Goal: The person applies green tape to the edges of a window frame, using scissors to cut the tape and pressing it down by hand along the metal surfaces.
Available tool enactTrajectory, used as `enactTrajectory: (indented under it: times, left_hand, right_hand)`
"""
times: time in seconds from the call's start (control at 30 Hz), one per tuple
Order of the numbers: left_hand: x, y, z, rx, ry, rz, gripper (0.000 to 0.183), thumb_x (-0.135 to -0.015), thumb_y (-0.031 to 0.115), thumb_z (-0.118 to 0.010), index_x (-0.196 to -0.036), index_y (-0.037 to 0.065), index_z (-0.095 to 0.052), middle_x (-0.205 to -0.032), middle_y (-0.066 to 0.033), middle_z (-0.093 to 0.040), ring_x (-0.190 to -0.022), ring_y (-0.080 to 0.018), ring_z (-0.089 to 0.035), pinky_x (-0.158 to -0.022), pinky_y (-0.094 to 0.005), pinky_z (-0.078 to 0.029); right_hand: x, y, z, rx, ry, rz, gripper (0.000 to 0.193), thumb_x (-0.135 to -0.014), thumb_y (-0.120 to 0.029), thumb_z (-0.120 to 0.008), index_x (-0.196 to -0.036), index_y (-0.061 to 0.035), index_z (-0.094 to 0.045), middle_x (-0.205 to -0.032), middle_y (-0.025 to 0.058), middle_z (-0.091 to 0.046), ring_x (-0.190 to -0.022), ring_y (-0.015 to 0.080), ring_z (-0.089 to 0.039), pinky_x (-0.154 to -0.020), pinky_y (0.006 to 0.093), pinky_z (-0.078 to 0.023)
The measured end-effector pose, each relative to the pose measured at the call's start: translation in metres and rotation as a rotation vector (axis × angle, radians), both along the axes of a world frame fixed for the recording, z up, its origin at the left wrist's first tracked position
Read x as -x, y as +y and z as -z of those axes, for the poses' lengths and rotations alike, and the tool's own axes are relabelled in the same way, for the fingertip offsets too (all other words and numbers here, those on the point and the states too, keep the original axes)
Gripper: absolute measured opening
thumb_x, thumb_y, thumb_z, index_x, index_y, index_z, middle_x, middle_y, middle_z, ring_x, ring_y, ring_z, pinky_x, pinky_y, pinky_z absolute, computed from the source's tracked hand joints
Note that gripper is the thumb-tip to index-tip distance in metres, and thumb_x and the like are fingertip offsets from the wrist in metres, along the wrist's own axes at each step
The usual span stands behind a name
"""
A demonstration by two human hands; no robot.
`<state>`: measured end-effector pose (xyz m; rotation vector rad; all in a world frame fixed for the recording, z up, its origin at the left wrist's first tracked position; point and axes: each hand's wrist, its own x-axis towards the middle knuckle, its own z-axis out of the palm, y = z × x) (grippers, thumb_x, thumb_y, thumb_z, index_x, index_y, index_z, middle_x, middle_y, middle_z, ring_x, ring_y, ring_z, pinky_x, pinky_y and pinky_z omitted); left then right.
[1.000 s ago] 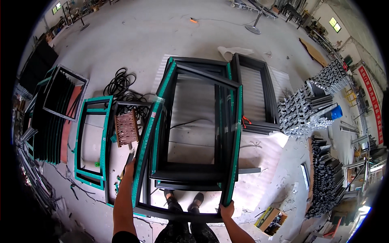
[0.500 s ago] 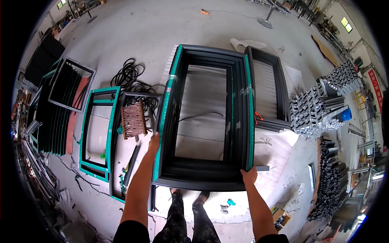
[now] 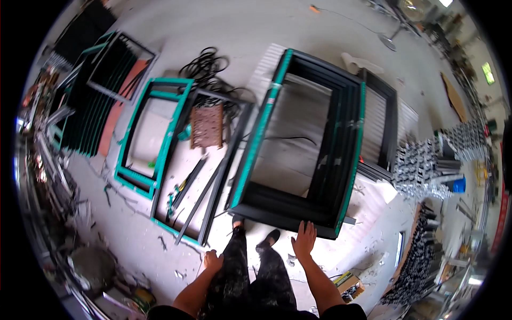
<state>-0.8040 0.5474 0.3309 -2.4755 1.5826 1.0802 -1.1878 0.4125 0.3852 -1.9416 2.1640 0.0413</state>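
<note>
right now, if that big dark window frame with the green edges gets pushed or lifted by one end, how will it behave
The window frame looks like rigid metal profile, so it would probably stay stiff, not sag. Being large and deep, it is likely heavy and awkward for one hand; only the right hand touches its near edge. Lying flat on the floor, it seems more apt to scrape than tip.

The big window frame [image 3: 298, 144] is black with teal-green edging along its long sides. The smaller frame [image 3: 154, 133] beside it is teal. Between them lies a rusty-brown slab [image 3: 207, 125], perhaps speckled, though the view blurs it. The floor [image 3: 213, 32] is pale grey. The coiled cable [image 3: 205, 64] is black, the container [image 3: 456, 184] blue.
</note>
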Motion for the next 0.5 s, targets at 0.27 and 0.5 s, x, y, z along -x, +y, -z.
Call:
enactTrajectory:
  times: [0.27, 0.5]
  left_hand:
    - [-0.149, 0.192, 0.086, 0.221, -0.112, -0.183, 0.019, -0.094, 0.018, -0.054, -0.092, 0.003, -0.063, -0.084, -0.0103, -0.061, -0.076, -0.0241, -0.057, -0.067, -0.0411, -0.048]
    - [0.027, 0.289, 0.05, -0.146, 0.337, -0.979, 0.023, -0.093, 0.026, -0.055, -0.092, 0.004, -0.061, -0.079, -0.0066, -0.058, -0.072, -0.0192, -0.054, -0.061, -0.0369, -0.046]
  right_hand:
    - [-0.013, -0.077, 0.022, -0.365, -0.001, -0.322, 0.05, -0.061, -0.02, -0.085, -0.103, -0.008, -0.06, -0.113, 0.017, -0.06, -0.107, 0.0349, -0.06, -0.081, 0.0425, -0.056]
    - [0.029, -0.104, 0.018, -0.426, -0.033, -0.451, 0.052, -0.06, -0.029, -0.087, -0.098, -0.0054, -0.061, -0.103, 0.0187, -0.064, -0.099, 0.0371, -0.063, -0.084, 0.0454, -0.053]
